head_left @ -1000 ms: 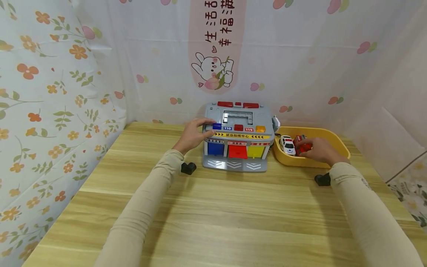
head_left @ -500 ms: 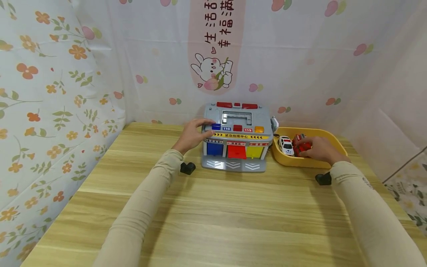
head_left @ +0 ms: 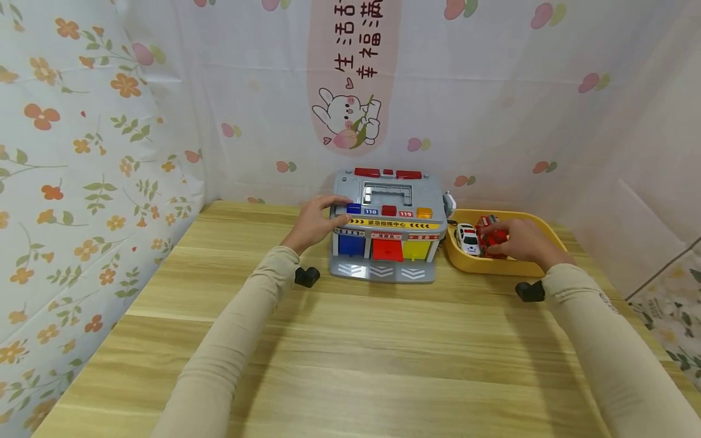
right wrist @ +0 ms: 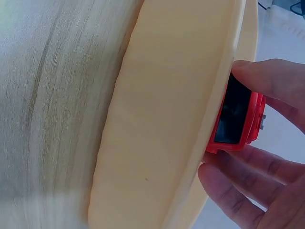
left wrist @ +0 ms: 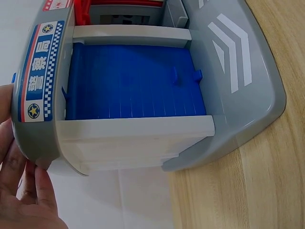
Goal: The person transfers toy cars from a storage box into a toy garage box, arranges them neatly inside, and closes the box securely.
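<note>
A grey toy emergency garage (head_left: 391,224) stands on the table by the back curtain. My left hand (head_left: 314,224) grips its left end, thumb at the front near the blue button (head_left: 353,208) and fingers round the roof edge. The blue door (left wrist: 133,81) and yellow door (head_left: 417,250) are down, while the red door (head_left: 387,249) is tilted outward. Over the yellow basket (head_left: 475,264), my right hand (head_left: 527,243) pinches a red toy fire truck (right wrist: 249,119) between thumb and fingers. Its black windscreen shows just past the basket rim. A white toy police car (head_left: 468,239) lies left of it.
Black heart-shaped pieces sit on the table, one left (head_left: 307,277) and one right (head_left: 530,292). A white part (head_left: 449,202) juts from the garage's right side. A patterned curtain (head_left: 246,109) closes off the back and sides of the wooden table (head_left: 361,353).
The red toy fire truck has shifted slightly up in my right hand and shows a little more. The left hand keeps its hold on the garage. The whole view has drifted slightly.
</note>
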The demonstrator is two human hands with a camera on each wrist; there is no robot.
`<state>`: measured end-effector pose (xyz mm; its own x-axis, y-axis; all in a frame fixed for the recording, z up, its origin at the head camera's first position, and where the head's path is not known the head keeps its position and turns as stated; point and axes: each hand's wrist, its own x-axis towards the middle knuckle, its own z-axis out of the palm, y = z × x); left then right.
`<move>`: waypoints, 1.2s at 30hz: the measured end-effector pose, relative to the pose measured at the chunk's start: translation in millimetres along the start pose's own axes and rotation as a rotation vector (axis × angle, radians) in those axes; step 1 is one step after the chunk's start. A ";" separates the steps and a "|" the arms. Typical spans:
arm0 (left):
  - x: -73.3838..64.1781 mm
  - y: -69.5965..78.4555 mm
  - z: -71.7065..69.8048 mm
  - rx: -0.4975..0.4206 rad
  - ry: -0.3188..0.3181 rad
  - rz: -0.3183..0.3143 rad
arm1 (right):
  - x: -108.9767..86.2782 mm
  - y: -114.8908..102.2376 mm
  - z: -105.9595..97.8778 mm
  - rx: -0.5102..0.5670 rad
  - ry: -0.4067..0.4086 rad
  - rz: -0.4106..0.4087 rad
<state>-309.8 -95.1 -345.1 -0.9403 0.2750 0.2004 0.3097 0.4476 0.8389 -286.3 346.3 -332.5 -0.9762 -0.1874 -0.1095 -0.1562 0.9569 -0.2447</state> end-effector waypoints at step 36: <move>1.2 -1.5 1.2 -0.002 0.001 0.012 | -29.2 -40.3 -27.6 -0.097 0.032 -0.165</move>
<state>-311.2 -94.4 -346.8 -0.9367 0.2793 0.2112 0.3208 0.4426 0.8374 -255.6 319.4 -292.8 -0.9400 -0.3383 -0.0445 -0.3273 0.9309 -0.1625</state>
